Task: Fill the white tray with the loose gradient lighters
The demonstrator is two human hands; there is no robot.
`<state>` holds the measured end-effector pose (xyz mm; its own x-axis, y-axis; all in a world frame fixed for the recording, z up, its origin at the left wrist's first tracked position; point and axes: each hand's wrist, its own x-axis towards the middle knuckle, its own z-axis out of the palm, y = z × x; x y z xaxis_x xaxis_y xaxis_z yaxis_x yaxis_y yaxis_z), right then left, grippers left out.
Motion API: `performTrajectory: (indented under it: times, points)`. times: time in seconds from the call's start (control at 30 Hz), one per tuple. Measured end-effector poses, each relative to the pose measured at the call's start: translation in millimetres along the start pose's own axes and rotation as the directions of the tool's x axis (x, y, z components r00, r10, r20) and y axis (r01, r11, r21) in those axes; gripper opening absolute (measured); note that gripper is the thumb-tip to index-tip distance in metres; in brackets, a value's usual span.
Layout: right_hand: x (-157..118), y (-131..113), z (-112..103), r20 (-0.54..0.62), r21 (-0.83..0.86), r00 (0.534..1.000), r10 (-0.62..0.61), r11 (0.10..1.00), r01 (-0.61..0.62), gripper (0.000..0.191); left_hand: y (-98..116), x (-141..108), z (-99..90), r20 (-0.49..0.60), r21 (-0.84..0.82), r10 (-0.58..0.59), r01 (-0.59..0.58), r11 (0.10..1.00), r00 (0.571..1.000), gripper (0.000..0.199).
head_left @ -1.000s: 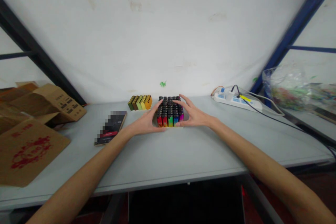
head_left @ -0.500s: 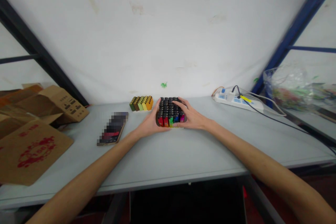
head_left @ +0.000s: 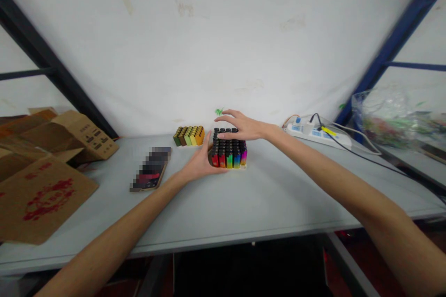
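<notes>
A block of lighters (head_left: 229,158) stands upright in rows on the table, with black tops and red, green, blue and purple bodies. A pale tray edge shows under its front right corner. My left hand (head_left: 198,163) is wrapped around the block's left side, thumb along the front base and the other fingers towards the back. Just above the black tops hovers my right hand (head_left: 244,127), its fingers apart and nothing in them; it hides part of the back rows. Left of the block stands a smaller group of lighters (head_left: 190,137) in green, brown and yellow.
A phone (head_left: 151,169) lies on the grey table (head_left: 209,213), left of my left forearm. Opened cardboard boxes (head_left: 52,190) fill the left side. At the back right is a power strip (head_left: 320,137) with cables, near a clear plastic bag (head_left: 383,111). The wall rises behind.
My right hand has let go of the block's right side and lifted up and over its top. The left hand stays at the left side. The block's front right lighters now show.
</notes>
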<state>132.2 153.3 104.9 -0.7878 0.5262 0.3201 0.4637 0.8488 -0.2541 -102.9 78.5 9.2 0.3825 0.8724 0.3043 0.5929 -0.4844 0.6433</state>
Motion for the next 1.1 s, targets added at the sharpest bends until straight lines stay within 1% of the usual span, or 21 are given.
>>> performTrajectory:
  times: [0.1, 0.17, 0.23, 0.33, 0.43, 0.53, 0.67, 0.77, 0.83, 0.97, 1.1]
  points:
    - [12.1, 14.3, 8.2, 0.069, 0.040, 0.995, 0.077, 0.996, -0.079, 0.078, -1.0, 0.4, -1.9, 0.010, 0.025, 0.025, -0.025, 0.999, 1.000, 0.135]
    - [13.9, 24.6, 19.3, 0.147, 0.084, 0.986, 0.083, 0.992, -0.096, 0.075, 0.1, 0.9, -3.6, 0.014, 0.036, 0.050, -0.050, 0.998, 0.999, 0.126]
    - [12.0, 33.5, 29.3, 0.186, 0.128, 0.979, 0.082, 0.986, -0.106, 0.072, 2.8, 1.7, -5.3, 0.025, 0.036, 0.065, -0.066, 0.997, 0.998, 0.118]
    - [6.0, 41.9, 35.0, 0.176, 0.146, 0.978, 0.107, 0.980, -0.133, 0.069, 8.0, 3.7, -7.9, 0.032, 0.035, 0.068, -0.069, 0.997, 0.997, 0.110]
    - [-0.2, 45.1, 31.3, 0.192, 0.118, 0.965, 0.176, 0.972, -0.201, 0.072, 10.8, 5.3, -10.2, 0.004, 0.054, 0.048, -0.048, 0.997, 0.999, 0.099]
    - [-6.1, 47.8, 26.8, 0.173, 0.110, 0.958, 0.229, 0.962, -0.249, 0.074, 9.0, 5.9, -11.3, -0.025, 0.066, 0.009, -0.008, 0.998, 1.000, 0.085]
    - [-13.9, 55.3, 24.9, 0.126, 0.115, 0.959, 0.255, 0.956, -0.270, 0.070, 3.5, 6.8, -11.8, -0.019, 0.050, 0.000, 0.001, 0.999, 1.000, 0.073]
    - [-19.9, 61.8, 22.5, 0.130, 0.098, 0.960, 0.248, 0.960, -0.261, 0.070, 0.1, 7.8, -11.3, -0.012, 0.055, 0.014, -0.014, 0.998, 1.000, 0.072]
    - [-24.3, 65.4, 19.5, 0.133, 0.101, 0.963, 0.234, 0.963, -0.248, 0.069, -1.8, 7.9, -9.6, -0.021, 0.058, 0.017, -0.016, 0.998, 1.000, 0.076]
    - [-35.8, 70.3, 11.8, 0.129, 0.105, 0.964, 0.233, 0.963, -0.247, 0.068, -5.5, 7.1, -3.1, -0.036, 0.007, -0.015, 0.015, 1.000, 0.999, 0.090]
    - [-50.2, 73.1, 3.1, 0.139, 0.089, 0.960, 0.243, 0.962, -0.257, 0.067, -8.6, 7.7, 0.6, -0.036, -0.049, -0.051, 0.049, 0.998, 0.998, 0.092]
